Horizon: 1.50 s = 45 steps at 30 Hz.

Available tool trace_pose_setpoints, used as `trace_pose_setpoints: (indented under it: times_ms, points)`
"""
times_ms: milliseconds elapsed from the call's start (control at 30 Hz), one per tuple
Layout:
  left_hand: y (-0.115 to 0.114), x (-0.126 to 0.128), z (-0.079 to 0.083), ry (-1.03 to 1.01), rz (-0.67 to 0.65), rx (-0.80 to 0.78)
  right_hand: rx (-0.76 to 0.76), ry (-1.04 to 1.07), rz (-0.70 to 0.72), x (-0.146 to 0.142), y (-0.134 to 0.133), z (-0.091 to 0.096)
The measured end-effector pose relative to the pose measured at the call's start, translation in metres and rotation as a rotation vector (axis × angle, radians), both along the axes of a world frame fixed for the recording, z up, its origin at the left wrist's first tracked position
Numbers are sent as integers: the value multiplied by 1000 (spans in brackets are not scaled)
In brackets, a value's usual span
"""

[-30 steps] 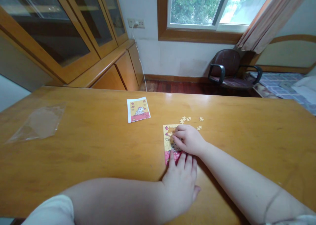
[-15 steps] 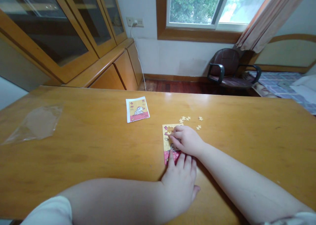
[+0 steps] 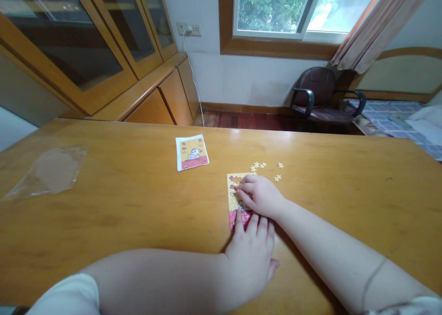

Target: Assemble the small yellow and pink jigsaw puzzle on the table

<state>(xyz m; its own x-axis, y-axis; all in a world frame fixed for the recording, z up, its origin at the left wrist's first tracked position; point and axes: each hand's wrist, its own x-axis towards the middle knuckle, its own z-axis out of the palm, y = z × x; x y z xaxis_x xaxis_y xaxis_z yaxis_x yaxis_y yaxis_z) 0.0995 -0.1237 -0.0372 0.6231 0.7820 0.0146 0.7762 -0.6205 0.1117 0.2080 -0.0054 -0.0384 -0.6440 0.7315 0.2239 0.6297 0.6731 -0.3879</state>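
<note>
A small jigsaw puzzle [image 3: 232,203], yellow above and pink below with a white cartoon animal, lies on the table under both hands. A gap shows in its upper part. My left hand [image 3: 252,250] lies flat with fingers spread, its fingertips on the pink lower section. Over the upper section is my right hand [image 3: 262,195], thumb and fingers drawn together at the gap around a small puzzle piece, mostly hidden by the fingertips. Several loose puzzle pieces [image 3: 263,166] lie just beyond the right hand. The puzzle's right side is covered by my hands.
A printed picture card [image 3: 193,154] of the same design lies left of the puzzle. A clear plastic bag [image 3: 51,172] rests at the table's left. Beyond the wooden table [image 3: 138,204] stand a glass-doored cabinet [image 3: 138,71] and a brown armchair [image 3: 317,94].
Hardly anything differs. Both hands stay in place on the puzzle, with at most a tiny shift of the right fingers at the gap.
</note>
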Motion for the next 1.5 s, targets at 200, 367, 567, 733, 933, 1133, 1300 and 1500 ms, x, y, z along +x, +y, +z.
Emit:
trace_pose_setpoints:
  times_ms: [200,367,567,733,933,1133,1300,1500]
  points:
    - [-1,0,1,-3,4,-3,-19,-11,-28,0,-1,3]
    - [-1,0,-1,-1,5,-10,-33,-19,-128,1,0,4]
    - [-1,-1,-1,3,2,-20,-43,-23,-153,1,1,4]
    - [-1,0,1,12,8,-30,-28,-28,-120,1,0,2]
    - [0,1,2,9,4,-40,-33,-25,-69,0,1,4]
    - [0,1,2,21,6,-30,-55,-28,-67,0,1,4]
    - [1,0,7,35,7,-47,-71,-29,-58,-2,-1,4]
    - [2,-1,10,62,-13,-81,-67,-27,-303,8,5,16]
